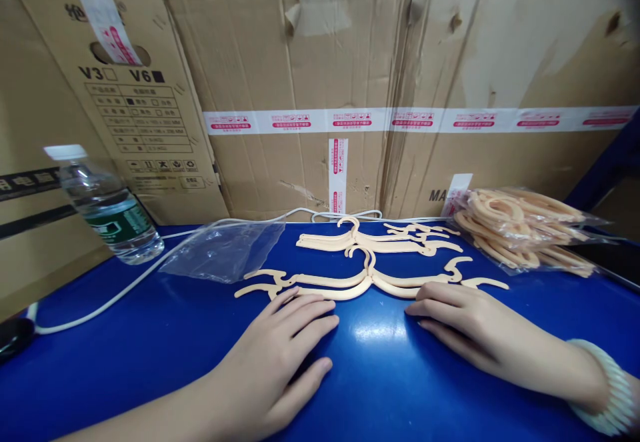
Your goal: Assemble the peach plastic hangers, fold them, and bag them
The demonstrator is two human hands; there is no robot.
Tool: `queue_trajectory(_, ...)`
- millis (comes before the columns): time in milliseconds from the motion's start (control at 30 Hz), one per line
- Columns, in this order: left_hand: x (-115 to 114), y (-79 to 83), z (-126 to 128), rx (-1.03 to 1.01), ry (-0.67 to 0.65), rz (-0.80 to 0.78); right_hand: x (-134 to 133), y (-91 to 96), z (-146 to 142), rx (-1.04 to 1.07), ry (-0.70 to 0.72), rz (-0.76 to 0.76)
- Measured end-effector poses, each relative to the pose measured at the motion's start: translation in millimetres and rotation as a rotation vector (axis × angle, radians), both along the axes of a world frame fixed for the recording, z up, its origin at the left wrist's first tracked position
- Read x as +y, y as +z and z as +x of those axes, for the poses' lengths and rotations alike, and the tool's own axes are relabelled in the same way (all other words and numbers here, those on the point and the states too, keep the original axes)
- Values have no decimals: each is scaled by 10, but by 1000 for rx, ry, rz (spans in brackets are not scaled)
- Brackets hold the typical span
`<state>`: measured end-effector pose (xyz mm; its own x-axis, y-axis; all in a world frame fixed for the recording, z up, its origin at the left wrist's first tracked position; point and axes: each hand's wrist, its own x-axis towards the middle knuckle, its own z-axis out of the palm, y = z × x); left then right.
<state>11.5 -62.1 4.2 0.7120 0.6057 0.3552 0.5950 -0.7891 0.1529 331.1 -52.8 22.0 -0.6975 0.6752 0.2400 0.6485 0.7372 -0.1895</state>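
Loosely, my left hand point(287, 345) and right hand point(463, 319) rest, gripping nothing, just beside the unbagged hangers point(345, 293). Beyond my right hand, the bagged hangers point(520, 232) are not yet unpacked.

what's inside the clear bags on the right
Peach-coloured pieces, apparently folded hangers, show through the clear bags. Those deeper down are hidden by the upper ones, so I can't count them.

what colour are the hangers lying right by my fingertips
The hangers are a pale peach-beige, best seen in the head view.
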Motion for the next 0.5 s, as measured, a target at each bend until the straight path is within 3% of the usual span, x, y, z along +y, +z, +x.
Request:
queue_trajectory(233,7,16,-13,13,-110,-51,3,16,3,-37,-1,-8)
queue_trajectory(500,9,16,-19,38,-119,-69,3,26,2,-35,-1,-19)
